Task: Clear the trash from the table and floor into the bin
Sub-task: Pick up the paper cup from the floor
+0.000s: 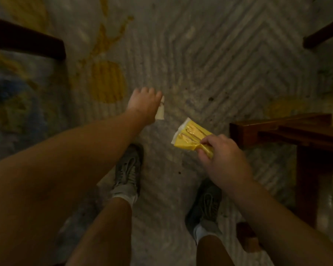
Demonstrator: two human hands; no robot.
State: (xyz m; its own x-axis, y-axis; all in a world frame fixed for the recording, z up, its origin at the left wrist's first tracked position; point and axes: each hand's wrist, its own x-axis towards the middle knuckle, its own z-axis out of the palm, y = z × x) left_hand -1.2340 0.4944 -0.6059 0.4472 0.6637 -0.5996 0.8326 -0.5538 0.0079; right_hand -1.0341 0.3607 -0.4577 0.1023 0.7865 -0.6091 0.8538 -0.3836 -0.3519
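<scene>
My left hand (145,103) reaches down toward the rug, fingers closed around a small pale scrap of paper (160,111) that sticks out below the hand. My right hand (222,159) is nearer to me and pinches a crumpled yellow plastic wrapper (190,136) with a white edge, held above the floor. No bin is in view.
A grey ribbed rug (200,54) with yellow and blue patches covers the floor. Dark wooden furniture stands around: a table corner and leg (306,143) at the right, a rail (27,39) at the upper left, another piece (323,33) at the upper right. My shoes (128,169) stand below.
</scene>
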